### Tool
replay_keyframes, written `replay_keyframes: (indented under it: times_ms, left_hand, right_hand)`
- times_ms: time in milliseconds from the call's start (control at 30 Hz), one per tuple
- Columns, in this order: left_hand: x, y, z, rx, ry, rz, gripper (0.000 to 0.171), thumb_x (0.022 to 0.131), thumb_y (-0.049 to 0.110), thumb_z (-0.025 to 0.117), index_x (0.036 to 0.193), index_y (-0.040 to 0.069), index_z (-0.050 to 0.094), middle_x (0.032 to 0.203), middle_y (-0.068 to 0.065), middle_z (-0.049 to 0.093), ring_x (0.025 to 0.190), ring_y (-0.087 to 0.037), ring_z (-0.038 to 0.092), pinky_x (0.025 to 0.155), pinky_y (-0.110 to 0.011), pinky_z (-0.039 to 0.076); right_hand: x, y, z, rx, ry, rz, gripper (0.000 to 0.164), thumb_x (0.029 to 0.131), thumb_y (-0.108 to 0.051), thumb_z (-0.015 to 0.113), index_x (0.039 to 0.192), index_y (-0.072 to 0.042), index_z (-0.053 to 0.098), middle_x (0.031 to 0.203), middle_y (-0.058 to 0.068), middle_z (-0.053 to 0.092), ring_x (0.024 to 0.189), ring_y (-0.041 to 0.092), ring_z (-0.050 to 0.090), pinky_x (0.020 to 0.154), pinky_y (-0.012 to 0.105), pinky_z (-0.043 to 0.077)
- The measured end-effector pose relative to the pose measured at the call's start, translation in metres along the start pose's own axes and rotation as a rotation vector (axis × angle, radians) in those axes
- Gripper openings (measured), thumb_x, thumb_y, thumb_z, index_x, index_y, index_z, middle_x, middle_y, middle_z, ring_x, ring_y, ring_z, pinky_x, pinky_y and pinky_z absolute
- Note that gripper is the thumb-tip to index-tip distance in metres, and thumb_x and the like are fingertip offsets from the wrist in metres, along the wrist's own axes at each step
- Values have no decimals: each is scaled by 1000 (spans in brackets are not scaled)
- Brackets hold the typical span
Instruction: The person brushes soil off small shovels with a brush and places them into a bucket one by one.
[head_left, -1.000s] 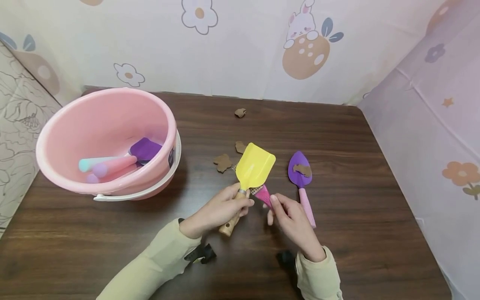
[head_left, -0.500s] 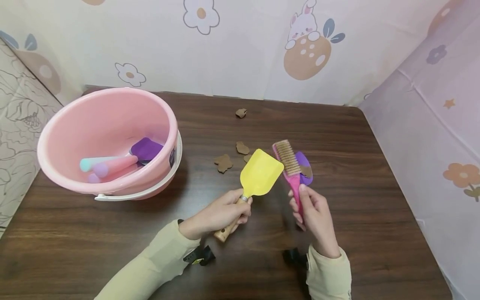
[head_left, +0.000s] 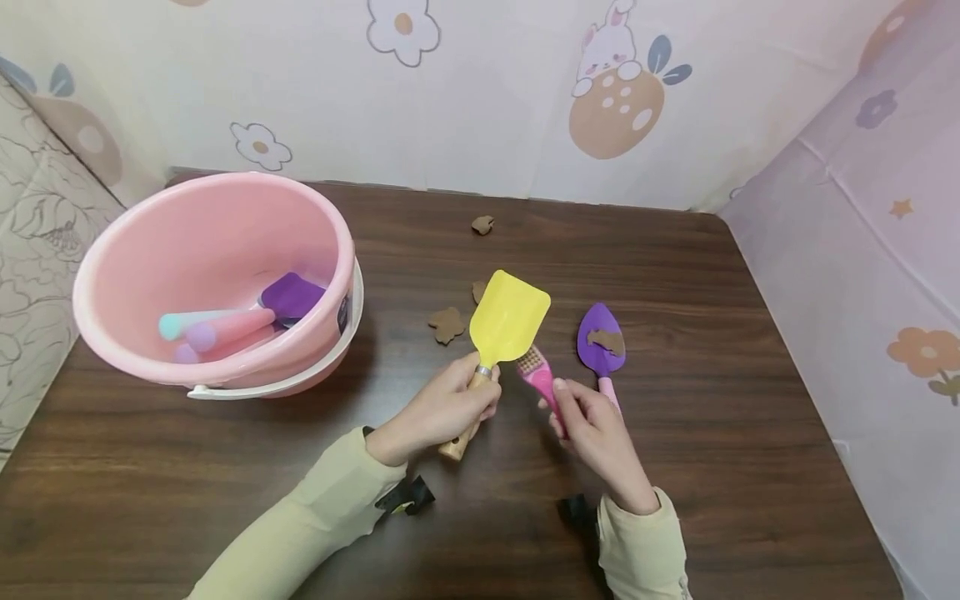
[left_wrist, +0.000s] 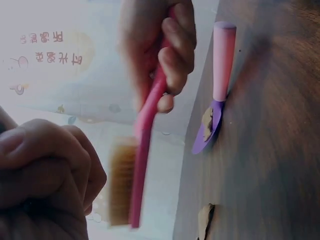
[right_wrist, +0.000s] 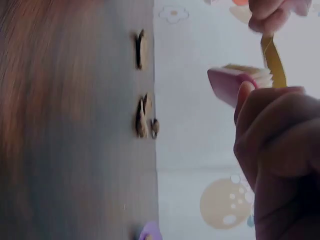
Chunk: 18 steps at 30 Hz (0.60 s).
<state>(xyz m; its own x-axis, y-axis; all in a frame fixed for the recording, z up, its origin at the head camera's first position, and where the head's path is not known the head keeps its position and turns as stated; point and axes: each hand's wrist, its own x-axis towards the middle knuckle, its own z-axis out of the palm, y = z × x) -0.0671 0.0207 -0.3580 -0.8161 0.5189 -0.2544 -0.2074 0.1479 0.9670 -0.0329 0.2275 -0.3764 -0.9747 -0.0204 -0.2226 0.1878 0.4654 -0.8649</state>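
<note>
My left hand [head_left: 442, 404] grips the wooden handle of a yellow shovel [head_left: 510, 317], its blade held up over the table. In my right hand [head_left: 600, 433] is a pink brush [head_left: 538, 373] with tan bristles, held by its handle. The brush head is close under the blade's right lower edge; in the head view I cannot tell if they touch. Right of the brush lies a purple trowel [head_left: 597, 308] with a pink handle, a brown clay-like piece [head_left: 606, 341] on its blade. The left wrist view shows the brush [left_wrist: 144, 130] side-on, its bristles facing the left hand [left_wrist: 45, 170].
A pink bucket [head_left: 97, 333] with a white handle stands on the left. Inside it lie a purple-bladed tool [head_left: 291, 297] and several pastel handles. Brown pieces [head_left: 447, 325] are scattered on the dark wooden table [head_left: 735, 467]. Patterned cloth [head_left: 480, 108] hangs behind.
The brush swung out to the right over the trowel, then came back left to the shovel blade. The shovel dipped right and has returned up and left. Both tools stay held.
</note>
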Motion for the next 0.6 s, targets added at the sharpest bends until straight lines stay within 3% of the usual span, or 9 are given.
replay_keyframes:
  times_ms: [100, 233, 333, 467, 600]
  left_hand:
    - [1, -2, 1, -3, 14, -22, 4, 89, 6, 44, 91, 3, 47, 65, -2, 48, 46, -10, 42, 43, -22, 39]
    - [2, -3, 1, -29, 1, -26, 4, 89, 6, 44, 92, 3, 45, 65, -2, 48, 44, -10, 41, 42, -23, 38]
    - [2, -3, -1, -17, -10, -6, 4, 90, 6, 43, 91, 3, 45, 64, -2, 48, 44, -11, 40, 43, -23, 38]
    - [3, 0, -4, 46, -6, 44, 4, 90, 7, 44, 89, 4, 46, 64, -2, 49, 45, -11, 41, 44, -23, 38]
    - [4, 0, -9, 114, 67, 63, 3, 89, 7, 46, 87, 5, 47, 65, -1, 49, 48, -10, 42, 46, -23, 38]
  right_hand:
    - [4, -4, 4, -17, -53, -53, 36, 100, -28, 48, 89, 4, 61, 58, 4, 48, 47, 9, 42, 43, 23, 37]
    - [7, -10, 2, 35, -50, -75, 34, 99, -26, 52, 91, 6, 58, 56, 2, 46, 44, 8, 41, 40, 23, 36]
    - [7, -14, -4, 132, 17, -62, 32, 99, -27, 52, 91, 4, 57, 56, -1, 46, 40, 6, 37, 34, 22, 32]
    - [4, -19, -12, 351, 110, -87, 29, 99, -29, 52, 90, -2, 55, 57, -3, 42, 38, 5, 31, 28, 25, 20]
    - [2, -21, -16, 521, 185, -120, 29, 98, -29, 52, 92, -1, 54, 58, -1, 40, 38, 7, 28, 29, 35, 11]
